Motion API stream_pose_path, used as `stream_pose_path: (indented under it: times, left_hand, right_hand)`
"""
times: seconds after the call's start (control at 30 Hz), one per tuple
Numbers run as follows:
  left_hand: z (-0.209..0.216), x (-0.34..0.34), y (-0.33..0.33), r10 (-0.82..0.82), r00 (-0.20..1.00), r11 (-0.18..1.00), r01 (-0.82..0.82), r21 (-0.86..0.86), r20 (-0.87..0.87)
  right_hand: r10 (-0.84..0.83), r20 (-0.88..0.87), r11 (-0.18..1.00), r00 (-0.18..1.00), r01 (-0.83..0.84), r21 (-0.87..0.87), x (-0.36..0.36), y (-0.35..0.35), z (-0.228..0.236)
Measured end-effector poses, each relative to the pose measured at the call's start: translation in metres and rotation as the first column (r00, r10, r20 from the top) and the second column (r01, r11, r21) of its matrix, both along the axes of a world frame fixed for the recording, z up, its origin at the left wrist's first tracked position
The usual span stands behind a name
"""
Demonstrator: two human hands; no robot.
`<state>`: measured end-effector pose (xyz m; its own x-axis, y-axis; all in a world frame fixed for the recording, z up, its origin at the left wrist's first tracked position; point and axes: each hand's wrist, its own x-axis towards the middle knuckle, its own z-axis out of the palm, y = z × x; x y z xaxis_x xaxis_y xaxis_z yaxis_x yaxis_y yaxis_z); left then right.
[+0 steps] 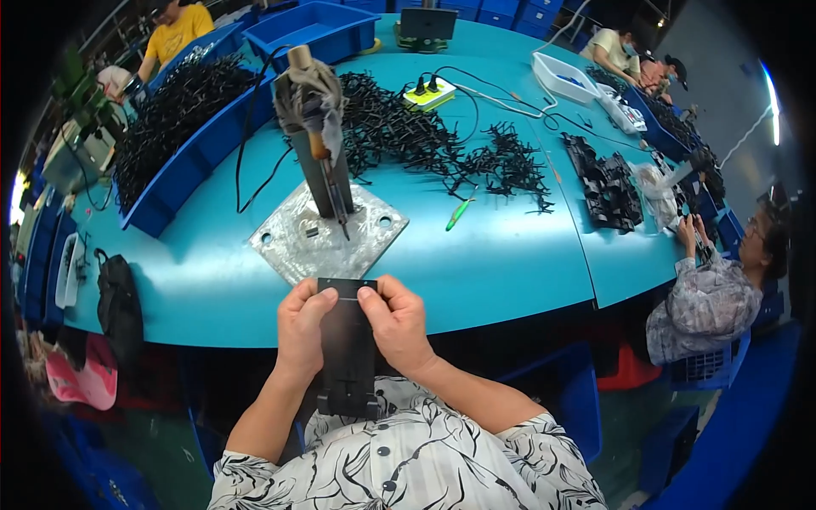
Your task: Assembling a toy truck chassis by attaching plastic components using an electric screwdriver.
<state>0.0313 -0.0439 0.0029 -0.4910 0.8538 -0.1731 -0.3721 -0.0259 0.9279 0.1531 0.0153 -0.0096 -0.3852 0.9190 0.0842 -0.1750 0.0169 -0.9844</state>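
Note:
Between my two hands is a long, flat black plastic part, its far end near the table edge and its near end above my lap. My left hand pinches the far left corner, thumb on top. On the far right corner, my right hand grips the same way. Just beyond stands a soldering iron pointing down on an upright post, its upper part wrapped in cloth. The post rises from a square metal base plate with holes, close to the part's far edge.
Piles of small black plastic pieces lie behind the stand, and more fill a blue bin at left. A green screwdriver-like tool lies right of the plate. A yellow power strip sits farther back. A co-worker sits at right.

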Motion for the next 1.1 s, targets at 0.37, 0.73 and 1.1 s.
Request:
stream_pose_path:
  times: [0.37,0.73,1.1]
  left_hand:
    - [-0.011,-0.155,-0.033,0.224,0.966,0.972,-0.231,-0.041,-0.130]
    - [-0.004,-0.286,-0.054,0.186,0.751,0.804,-0.487,-0.341,-0.634]
    - [-0.044,-0.324,-0.077,0.135,0.519,0.844,-0.506,-0.177,-0.844]
  right_hand:
    - [-0.457,0.275,0.864,0.846,0.348,0.365,0.084,0.121,0.006]
    - [-0.833,0.482,0.518,0.271,0.077,0.852,0.181,0.222,-0.038]
    - [-0.887,0.317,0.376,0.337,0.126,0.918,0.210,0.220,0.004]
